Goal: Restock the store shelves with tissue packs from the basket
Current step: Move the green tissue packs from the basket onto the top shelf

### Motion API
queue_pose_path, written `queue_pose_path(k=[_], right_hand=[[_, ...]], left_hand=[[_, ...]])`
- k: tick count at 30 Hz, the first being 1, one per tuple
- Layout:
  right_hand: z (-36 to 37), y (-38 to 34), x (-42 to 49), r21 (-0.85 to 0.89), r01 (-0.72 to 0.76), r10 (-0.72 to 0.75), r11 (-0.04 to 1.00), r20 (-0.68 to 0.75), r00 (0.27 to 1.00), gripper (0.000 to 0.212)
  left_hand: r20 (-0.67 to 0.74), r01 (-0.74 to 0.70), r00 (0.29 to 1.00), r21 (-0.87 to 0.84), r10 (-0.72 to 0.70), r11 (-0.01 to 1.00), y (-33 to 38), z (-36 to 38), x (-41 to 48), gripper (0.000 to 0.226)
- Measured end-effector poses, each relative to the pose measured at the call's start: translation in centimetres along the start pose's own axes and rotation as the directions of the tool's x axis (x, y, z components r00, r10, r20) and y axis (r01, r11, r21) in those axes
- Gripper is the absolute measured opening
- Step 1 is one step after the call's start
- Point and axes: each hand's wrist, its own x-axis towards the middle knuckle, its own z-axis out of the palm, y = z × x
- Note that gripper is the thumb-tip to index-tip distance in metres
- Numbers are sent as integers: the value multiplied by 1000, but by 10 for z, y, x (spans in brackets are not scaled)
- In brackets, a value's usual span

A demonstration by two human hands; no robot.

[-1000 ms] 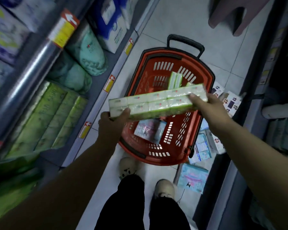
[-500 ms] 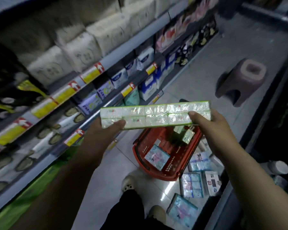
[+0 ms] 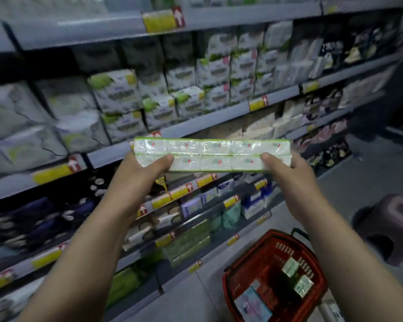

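**Long tissue pack held up at the shelves**

The left hand [image 3: 144,167] grips the pack's left end and the right hand [image 3: 286,168] its right end, with both thumbs pressed across the near face. The tissue pack [image 3: 212,154] is a long, level double row in clear wrap with green edging, held before the shelves [image 3: 219,116]. Half a second ago it hung lower, just over the red basket [image 3: 249,263], which now sits well below it on the floor.
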Motion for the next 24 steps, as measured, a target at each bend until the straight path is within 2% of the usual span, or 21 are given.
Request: queue_pose_path(k=[2,3,5,7,10,13,14,15,18,19,20,22,24], right_hand=[[19,-25,7,6,47,-47,999,33,998,112],[28,-40,10,9,70,-71,997,55,996,120],[47,-64,19,62,123,-129,990,104,986,103],[66,-84,30,111,156,-171,982,145,974,91],[96,-116,46,153,209,-239,966,217,946,100],[127,-150,65,186,303,-343,935,250,905,94],[137,-162,72,187,334,-375,924,261,890,100],[147,-173,80,185,363,-401,913,256,879,109],[180,-209,103,183,464,-497,867,232,836,122],[190,-221,108,198,494,-530,847,219,820,123],[202,-232,115,225,521,-563,823,213,799,118],[227,-252,133,302,552,-618,777,205,759,94],[252,-271,149,304,563,-628,768,192,754,78]], left_hand=[[-69,-45,997,-16,43,999,19,-22,3,18],[-106,-63,992,-16,61,998,26,-34,5,25],[-178,-96,979,2,95,995,43,-55,6,43],[-242,-133,961,26,136,991,61,-76,9,49],[-302,-196,932,51,202,979,90,-106,17,35],[-325,-254,904,111,277,961,117,-139,32,40],[-329,-268,897,125,295,955,126,-150,39,44],[-350,-281,883,138,312,950,134,-162,47,51],[-429,-286,838,181,337,941,157,-187,65,96],[-430,-309,830,177,356,934,163,-196,73,95],[-425,-342,821,168,381,924,169,-206,81,80],[-462,-386,783,163,416,908,181,-224,100,47],[-543,-405,712,202,446,892,194,-241,122,46]])
